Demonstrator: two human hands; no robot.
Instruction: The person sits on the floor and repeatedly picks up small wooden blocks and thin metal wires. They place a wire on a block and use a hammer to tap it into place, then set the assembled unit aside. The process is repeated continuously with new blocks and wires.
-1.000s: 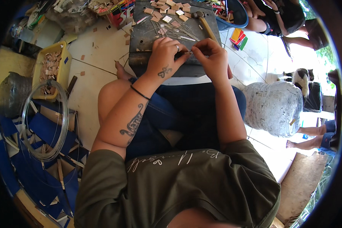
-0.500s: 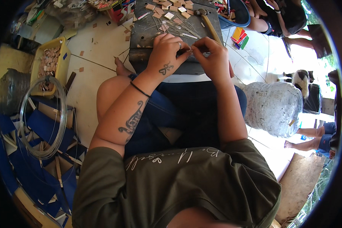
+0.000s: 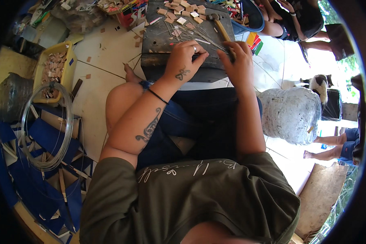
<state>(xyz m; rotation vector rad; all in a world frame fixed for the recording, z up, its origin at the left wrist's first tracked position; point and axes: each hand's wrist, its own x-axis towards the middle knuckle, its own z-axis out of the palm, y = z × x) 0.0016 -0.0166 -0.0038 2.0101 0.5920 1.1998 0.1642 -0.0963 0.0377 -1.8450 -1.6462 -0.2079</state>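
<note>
I sit on the floor with a dark wooden block [image 3: 162,38] in front of my knees. My left hand [image 3: 185,61] rests on the block's near edge, its fingers pinched on thin metal wire pieces [image 3: 193,35] that fan across the top. My right hand [image 3: 240,61] lies beside it at the near right corner, fingers curled over the ends of the same wires. Small pale wooden tiles [image 3: 179,9] lie scattered on the far part of the block. A hammer [image 3: 218,25] with a wooden handle lies on the block just beyond my right hand.
A yellow tray [image 3: 67,53] of small wooden pieces and a coil of wire [image 3: 44,126] lie at my left, over blue sheets [image 3: 40,179]. A large whitish jug [image 3: 290,114] stands at my right. Another person [image 3: 288,16] sits beyond the block; bare legs [image 3: 329,144] show far right.
Both hands stay at the block's near edge on the wires; my right hand has shifted slightly right and its fingers have curled. The view has tilted a little.
</note>
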